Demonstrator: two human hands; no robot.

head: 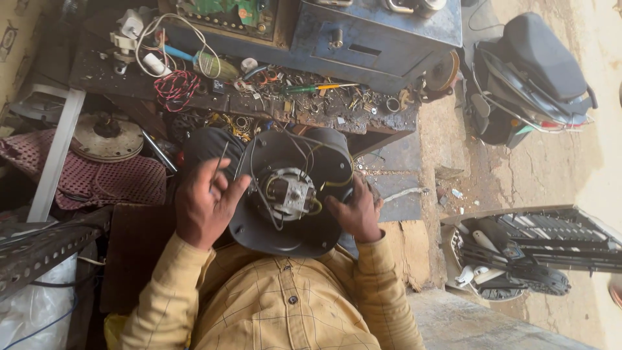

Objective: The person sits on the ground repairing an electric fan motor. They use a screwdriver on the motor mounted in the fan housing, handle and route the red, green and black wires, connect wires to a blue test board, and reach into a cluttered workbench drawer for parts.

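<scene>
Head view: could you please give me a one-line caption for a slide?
Both hands, left and right, hold a black fan housing with exposed motor at a cluttered workbench.

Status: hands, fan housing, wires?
Left hand pinching thin wires. Right hand gripping black fan housing rim. Motor exposed at centre, wires looped across it.

Yellow checked shirt (285, 304), long sleeves (buttoned front), bare hands.

Looking down into a cramped roadside repair workshop: cluttered workbench (259, 104) running across the upper frame, screwdriver (317, 87), loose wires (176, 85) and scattered metal bits lying about, battered blue metal cabinet (382, 39) sitting top centre, parked scooters (525, 78) standing at right on cracked concrete.
</scene>
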